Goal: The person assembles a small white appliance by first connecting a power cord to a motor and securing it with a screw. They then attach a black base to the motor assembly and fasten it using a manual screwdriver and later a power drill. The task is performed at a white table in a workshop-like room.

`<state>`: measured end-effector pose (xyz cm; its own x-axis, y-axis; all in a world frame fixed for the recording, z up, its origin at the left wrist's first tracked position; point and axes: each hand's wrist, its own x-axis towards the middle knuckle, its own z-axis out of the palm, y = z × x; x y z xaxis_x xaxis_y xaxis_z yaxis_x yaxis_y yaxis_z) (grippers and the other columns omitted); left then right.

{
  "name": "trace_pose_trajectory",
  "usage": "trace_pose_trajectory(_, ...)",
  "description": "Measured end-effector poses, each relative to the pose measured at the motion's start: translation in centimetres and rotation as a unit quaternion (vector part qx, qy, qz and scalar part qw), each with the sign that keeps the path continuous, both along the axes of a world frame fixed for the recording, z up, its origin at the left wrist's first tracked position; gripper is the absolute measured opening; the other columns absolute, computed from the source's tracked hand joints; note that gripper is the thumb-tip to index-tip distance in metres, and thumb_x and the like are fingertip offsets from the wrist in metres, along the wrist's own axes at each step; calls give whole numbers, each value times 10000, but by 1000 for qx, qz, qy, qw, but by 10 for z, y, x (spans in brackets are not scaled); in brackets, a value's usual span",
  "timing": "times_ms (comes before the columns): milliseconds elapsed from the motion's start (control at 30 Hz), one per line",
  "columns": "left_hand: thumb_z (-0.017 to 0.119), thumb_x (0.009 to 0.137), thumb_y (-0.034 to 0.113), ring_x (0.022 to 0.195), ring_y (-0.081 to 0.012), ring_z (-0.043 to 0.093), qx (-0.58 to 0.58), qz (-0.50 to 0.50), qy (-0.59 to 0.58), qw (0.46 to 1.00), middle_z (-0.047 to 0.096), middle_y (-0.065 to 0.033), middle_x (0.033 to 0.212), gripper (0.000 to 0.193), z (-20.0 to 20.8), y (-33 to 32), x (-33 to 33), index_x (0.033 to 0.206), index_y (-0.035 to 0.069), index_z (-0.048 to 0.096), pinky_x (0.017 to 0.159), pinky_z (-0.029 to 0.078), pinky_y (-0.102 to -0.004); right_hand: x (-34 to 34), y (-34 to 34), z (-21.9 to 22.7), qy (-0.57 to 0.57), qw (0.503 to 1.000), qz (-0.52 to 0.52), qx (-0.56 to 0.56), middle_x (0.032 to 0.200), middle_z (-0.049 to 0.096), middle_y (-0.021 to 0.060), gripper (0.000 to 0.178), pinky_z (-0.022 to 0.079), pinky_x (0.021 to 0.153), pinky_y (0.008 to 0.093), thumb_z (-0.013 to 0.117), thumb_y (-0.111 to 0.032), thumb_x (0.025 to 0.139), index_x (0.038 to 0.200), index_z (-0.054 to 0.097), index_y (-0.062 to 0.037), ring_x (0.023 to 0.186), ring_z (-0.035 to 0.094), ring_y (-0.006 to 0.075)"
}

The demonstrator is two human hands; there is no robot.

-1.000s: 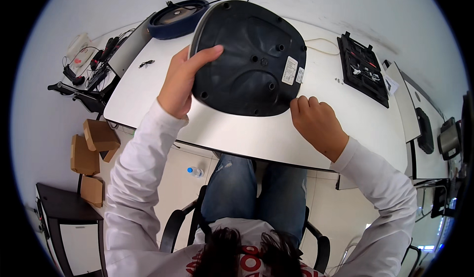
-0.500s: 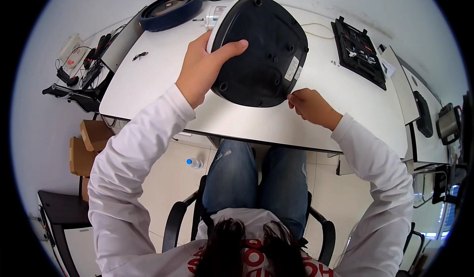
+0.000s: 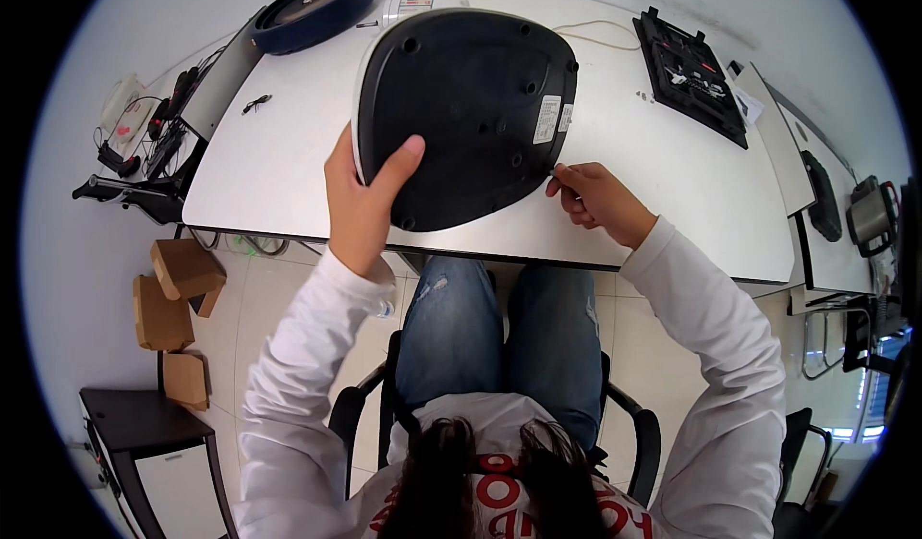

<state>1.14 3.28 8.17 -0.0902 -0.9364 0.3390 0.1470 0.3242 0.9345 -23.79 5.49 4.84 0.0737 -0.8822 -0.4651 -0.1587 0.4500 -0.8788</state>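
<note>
A rounded black appliance base with a white shell (image 3: 461, 121) is raised over the white table, its underside toward me. Round screw holes and two pale labels show on that underside. My left hand (image 3: 370, 189) grips its left edge, thumb laid on the black face and the fingers hidden behind the shell. At the lower right edge is my right hand (image 3: 591, 198), its thumb and index finger pinched together. Something small and dark may sit between those fingertips, but I cannot make it out.
A dark blue round device (image 3: 312, 11) with a cable stands at the far left. Behind the base lies a white cylinder (image 3: 423, 3). An open black tool case (image 3: 691, 78) rests at the right. The white table (image 3: 663, 193) carries a short black cable (image 3: 255, 104) at left.
The base has turned counterclockwise and shifted left and slightly nearer. My left hand has moved down and left with it; my right hand has moved slightly left, still pinched.
</note>
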Motion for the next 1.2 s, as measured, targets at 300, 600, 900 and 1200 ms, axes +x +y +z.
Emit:
trace_pose_trajectory(300,667,763,203,893,-168,530,-25,88,57,994,578,-96,985,444,-44,23,-5,1110,-21,501,806,415,-277,-1,3,8,578,730,143,-337,709,591,134,193,469,587,400,463,-202,889,826,463,-20,657,594,328)
trace_pose_trajectory(600,686,686,228,1056,-232,461,-21,142,75,987,461,-144,1162,693,-89,35,-28,1252,0,357,885,393,-330,-7,-13,0,712,519,194,-430,685,500,61,97,451,533,337,532,-111,793,863,483,-65,579,566,211)
trace_pose_trajectory(900,697,661,200,1057,-238,461,-32,104,41,993,442,-163,1175,747,-111,24,-21,1258,-34,314,885,393,-325,-14,-26,-4,679,587,165,-409,580,471,32,92,422,490,292,517,-141,839,836,494,-52,507,516,171)
trace_pose_trajectory(1200,686,652,154,1057,-252,476,-33,108,59,992,440,-174,1179,739,-116,28,-18,1258,-38,309,884,408,-326,-26,-39,10,-79,995,-38,39,540,414,-23,302,312,450,223,405,-248,946,755,522,-46,453,320,82)
